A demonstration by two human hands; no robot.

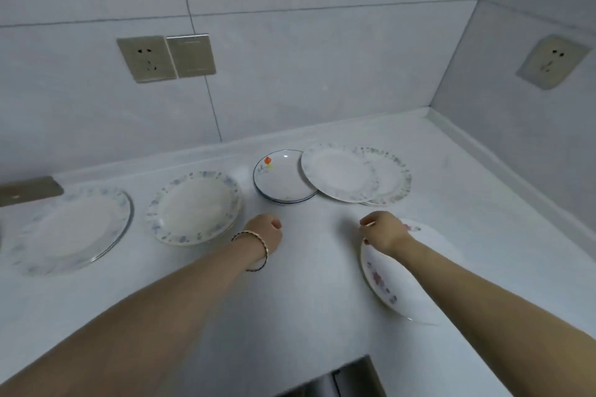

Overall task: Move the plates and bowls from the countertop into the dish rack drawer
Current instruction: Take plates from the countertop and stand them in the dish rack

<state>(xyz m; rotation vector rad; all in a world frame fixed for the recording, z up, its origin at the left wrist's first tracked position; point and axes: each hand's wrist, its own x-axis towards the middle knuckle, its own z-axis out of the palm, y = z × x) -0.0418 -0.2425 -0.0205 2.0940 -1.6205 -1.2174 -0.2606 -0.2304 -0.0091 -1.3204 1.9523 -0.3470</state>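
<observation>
1. Pickup stage. My right hand (383,230) is on the far rim of the pink-flower plate (396,287), fingers curled at the edge. It reads as a grip. The plate is at the front right of the desk (306,300).
2. My left hand (264,232) is curled into a fist with nothing in it, over bare desk just beside the blue-flower plates (196,206).
3. Not yet moved: glass plate (74,229) far left, small blue-rimmed dishes (283,177) at the back, and two overlapping leaf-rim plates (338,174) beside them. My read is that we're early in the job.
4. Drawer: there's a metal edge (338,380) below the desk front. I can't tell if that's the rack.
5. Next move: lift the plate clear with a firm rim hold, since glazed ware is slick. Bring it down toward me. The left hand is free for the blue-flower plates.
</observation>
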